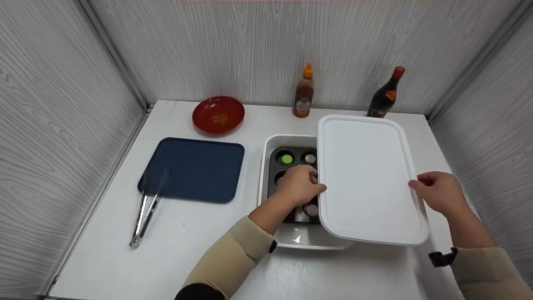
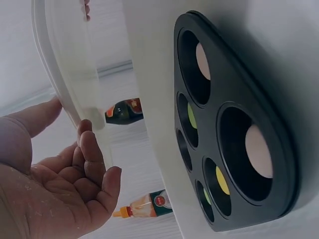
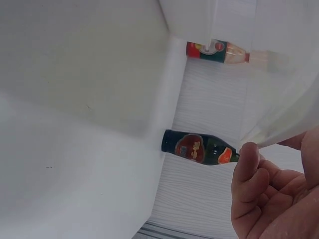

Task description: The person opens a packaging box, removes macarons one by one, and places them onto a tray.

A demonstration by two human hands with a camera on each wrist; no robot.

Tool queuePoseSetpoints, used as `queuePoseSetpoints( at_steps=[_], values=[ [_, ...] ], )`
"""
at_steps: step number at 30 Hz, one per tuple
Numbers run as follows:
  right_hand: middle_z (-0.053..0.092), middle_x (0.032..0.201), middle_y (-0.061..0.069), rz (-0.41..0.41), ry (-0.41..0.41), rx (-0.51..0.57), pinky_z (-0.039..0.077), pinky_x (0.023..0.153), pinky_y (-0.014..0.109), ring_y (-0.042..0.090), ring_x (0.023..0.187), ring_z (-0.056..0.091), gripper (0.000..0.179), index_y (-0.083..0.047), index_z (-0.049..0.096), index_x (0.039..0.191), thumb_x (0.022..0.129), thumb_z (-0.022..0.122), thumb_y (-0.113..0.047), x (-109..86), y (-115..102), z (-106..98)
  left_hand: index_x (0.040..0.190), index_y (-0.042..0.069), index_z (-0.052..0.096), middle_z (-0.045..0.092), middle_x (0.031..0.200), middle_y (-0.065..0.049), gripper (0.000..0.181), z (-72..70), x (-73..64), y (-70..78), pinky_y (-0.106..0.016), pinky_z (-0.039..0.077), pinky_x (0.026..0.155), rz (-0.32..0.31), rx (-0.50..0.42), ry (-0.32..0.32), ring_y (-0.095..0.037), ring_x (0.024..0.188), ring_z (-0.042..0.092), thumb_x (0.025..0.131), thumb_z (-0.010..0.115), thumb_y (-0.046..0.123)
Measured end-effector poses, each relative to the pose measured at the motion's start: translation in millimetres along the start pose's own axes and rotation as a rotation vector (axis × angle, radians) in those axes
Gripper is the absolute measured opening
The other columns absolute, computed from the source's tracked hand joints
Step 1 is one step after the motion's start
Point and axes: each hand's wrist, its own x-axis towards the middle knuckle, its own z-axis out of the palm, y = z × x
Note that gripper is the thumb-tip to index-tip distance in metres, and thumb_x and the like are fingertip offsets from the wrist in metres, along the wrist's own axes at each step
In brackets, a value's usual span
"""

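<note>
A white rectangular lid (image 1: 366,179) is held up between both hands, over the right part of a white bin (image 1: 265,166). My left hand (image 1: 300,186) pinches its left edge, thumb on top and fingers below. On the opposite edge, my right hand (image 1: 441,191) grips it between thumb and fingers. Inside the bin lies a dark muffin tin (image 2: 219,94), partly hidden by the lid and left hand. Its cups hold small round pieces, among them a green piece (image 1: 286,159), a yellow piece (image 2: 222,180) and a pinkish piece (image 2: 259,151).
On the left, metal tongs (image 1: 143,221) lean across a dark blue tray (image 1: 200,166). Behind them sits a red plate (image 1: 218,114). A sauce bottle with an orange cap (image 1: 303,96) and a dark bottle (image 1: 385,95) stand along the back wall.
</note>
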Motion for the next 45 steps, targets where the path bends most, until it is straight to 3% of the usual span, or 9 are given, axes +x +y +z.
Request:
queuePoseSetpoints(
  at_steps=[7,18,23,29,32,35,37,41,45],
  values=[
    [0.063,0.114,0.033,0.034,-0.017,0.003,0.049,0.067,0.025,0.038,0.098,0.063,0.054,0.019,0.06,0.127,0.104,0.065,-0.029,4.2,8.6,-10.2,0.117,0.012,0.074,0.071,0.098,0.007,0.029,7.3,10.1,8.5,-0.028,0.053,0.079,0.032,-0.042,-0.035,-0.01,0.089,0.065,0.094,0.081,0.029],
    [0.06,0.118,0.038,0.073,-0.03,-0.017,0.048,0.067,0.025,0.043,0.102,0.061,0.056,0.022,0.057,0.129,0.106,0.061,-0.029,11.3,28.9,-22.9,0.102,0.012,0.072,0.065,0.084,0.007,0.024,29.8,18.6,24.7,-0.025,0.05,0.066,0.009,-0.153,-0.063,-0.01,0.074,0.06,0.093,0.082,0.031],
    [0.058,0.118,0.04,0.089,-0.045,-0.04,0.049,0.067,0.027,0.045,0.102,0.061,0.056,0.023,0.055,0.129,0.107,0.059,-0.028,12.4,41.1,-29.6,0.098,0.014,0.074,0.065,0.082,0.008,0.022,43.2,22.7,34.2,-0.025,0.048,0.064,0.011,-0.101,-0.061,-0.01,0.072,0.058,0.092,0.083,0.033],
    [0.055,0.124,0.044,0.122,-0.063,-0.08,0.053,0.072,0.036,0.052,0.108,0.06,0.06,0.024,0.053,0.133,0.107,0.057,-0.03,11.2,52.7,-40.4,0.105,0.014,0.076,0.069,0.087,0.009,0.023,55.3,25.5,45.2,-0.023,0.048,0.065,0.052,-0.055,-0.088,-0.009,0.075,0.06,0.094,0.08,0.033],
    [0.053,0.127,0.046,0.135,-0.074,-0.088,0.054,0.078,0.042,0.055,0.112,0.058,0.061,0.024,0.051,0.134,0.108,0.056,-0.031,11.9,58.0,-44.8,0.091,0.015,0.072,0.063,0.075,0.009,0.017,60.1,26.7,49.9,-0.023,0.045,0.059,0.067,-0.045,-0.108,-0.008,0.067,0.056,0.095,0.078,0.031],
    [0.053,0.127,0.046,0.148,-0.073,-0.089,0.054,0.08,0.045,0.056,0.112,0.058,0.059,0.025,0.052,0.133,0.107,0.057,-0.028,13.0,63.1,-47.1,0.072,0.017,0.059,0.05,0.06,0.009,0.032,65.3,28.6,53.8,-0.023,0.039,0.052,0.068,-0.026,-0.131,-0.009,0.057,0.049,0.095,0.078,0.029],
    [0.054,0.125,0.046,0.155,-0.068,-0.096,0.054,0.079,0.046,0.055,0.109,0.058,0.057,0.025,0.052,0.132,0.106,0.058,-0.026,13.9,66.6,-47.8,0.069,0.017,0.056,0.047,0.058,0.008,0.036,69.2,30.2,56.1,-0.023,0.037,0.051,0.063,-0.005,-0.142,-0.009,0.055,0.047,0.095,0.078,0.029],
    [0.055,0.121,0.045,0.169,-0.073,-0.113,0.054,0.077,0.046,0.054,0.105,0.059,0.055,0.026,0.053,0.129,0.105,0.058,-0.023,15.7,74.5,-49.0,0.09,0.015,0.074,0.065,0.075,0.006,0.02,76.6,33.0,62.1,-0.023,0.044,0.057,0.059,0.063,-0.151,-0.01,0.066,0.054,0.094,0.077,0.034],
    [0.056,0.118,0.044,0.169,-0.074,-0.125,0.054,0.073,0.042,0.053,0.102,0.06,0.053,0.025,0.055,0.126,0.104,0.059,-0.022,16.9,85.3,-49.3,0.115,0.012,0.077,0.072,0.095,0.003,0.033,83.8,35.2,68.0,-0.022,0.048,0.068,0.058,0.079,-0.18,-0.011,0.081,0.06,0.093,0.078,0.037]
  ],
)
